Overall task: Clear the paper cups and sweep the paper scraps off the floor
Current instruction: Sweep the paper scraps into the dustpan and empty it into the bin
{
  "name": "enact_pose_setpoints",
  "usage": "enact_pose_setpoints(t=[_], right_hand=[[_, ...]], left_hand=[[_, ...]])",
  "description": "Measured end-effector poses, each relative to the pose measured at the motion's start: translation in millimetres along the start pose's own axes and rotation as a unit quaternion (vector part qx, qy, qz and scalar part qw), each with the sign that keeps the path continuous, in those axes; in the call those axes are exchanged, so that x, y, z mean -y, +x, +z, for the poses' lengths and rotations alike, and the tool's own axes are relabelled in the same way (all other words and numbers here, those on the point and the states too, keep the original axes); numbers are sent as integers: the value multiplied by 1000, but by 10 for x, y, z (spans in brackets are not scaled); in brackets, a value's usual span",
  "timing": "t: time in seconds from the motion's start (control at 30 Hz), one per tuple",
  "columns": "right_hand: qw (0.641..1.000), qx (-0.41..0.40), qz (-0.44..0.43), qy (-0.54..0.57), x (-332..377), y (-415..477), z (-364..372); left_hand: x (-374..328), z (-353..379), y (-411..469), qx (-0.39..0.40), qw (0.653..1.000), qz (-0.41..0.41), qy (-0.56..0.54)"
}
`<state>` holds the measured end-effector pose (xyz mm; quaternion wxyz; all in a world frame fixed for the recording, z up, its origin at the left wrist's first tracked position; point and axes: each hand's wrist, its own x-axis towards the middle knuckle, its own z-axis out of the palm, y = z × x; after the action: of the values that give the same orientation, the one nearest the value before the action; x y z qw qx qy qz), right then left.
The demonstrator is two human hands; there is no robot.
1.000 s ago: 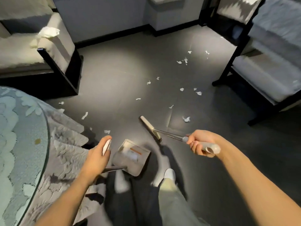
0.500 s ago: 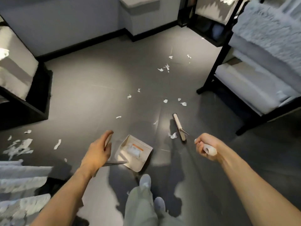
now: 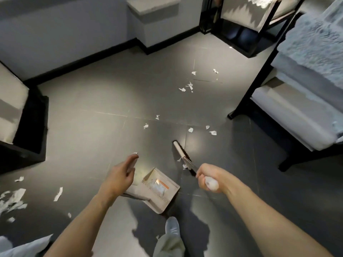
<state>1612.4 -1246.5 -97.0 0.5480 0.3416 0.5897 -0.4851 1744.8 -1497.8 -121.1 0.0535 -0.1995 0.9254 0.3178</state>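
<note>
White paper scraps [image 3: 186,87] lie scattered over the dark tiled floor, with more near the broom [image 3: 212,132] and at the far left [image 3: 12,197]. My right hand [image 3: 210,179] grips the white handle of a small broom whose head [image 3: 180,150] rests on the floor with a few scraps against it. A beige dustpan [image 3: 160,190] sits on the floor just left of the broom, holding some scraps. My left hand [image 3: 121,173] holds the dustpan's long white-tipped handle. No paper cups are in view.
A black-framed armchair [image 3: 297,117] stands at the right and another chair [image 3: 20,115] at the left. A third chair [image 3: 248,25] and a wall pillar [image 3: 154,21] are at the back. My shoe [image 3: 171,227] is behind the dustpan.
The view has shifted forward and right, and the table has left the frame. The broom head has swung round and come closer to the dustpan, dragging a few scraps along.
</note>
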Motion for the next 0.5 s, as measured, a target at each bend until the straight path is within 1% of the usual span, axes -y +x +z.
enact_pose_setpoints(t=[0.1, 0.2, 0.27, 0.33, 0.43, 0.5], right_hand=[[995, -10, -7, -97, 37, -89, 252], [993, 6, 1, -119, 132, -204, 289], [996, 34, 23, -78, 291, -268, 151], [996, 74, 53, -15, 496, -350, -84], [986, 134, 79, 52, 776, -496, -503], [980, 150, 80, 104, 920, -553, -748]], left_hand=[[-12, -20, 116, 0, 1000, 6, 6], [-116, -8, 282, -17, 999, -9, -35], [-213, -7, 429, -25, 998, -10, -53], [-309, -9, 552, -17, 998, 8, -52], [-398, -13, 741, -7, 999, 23, -42], [-467, -13, 874, -7, 999, 24, -40]])
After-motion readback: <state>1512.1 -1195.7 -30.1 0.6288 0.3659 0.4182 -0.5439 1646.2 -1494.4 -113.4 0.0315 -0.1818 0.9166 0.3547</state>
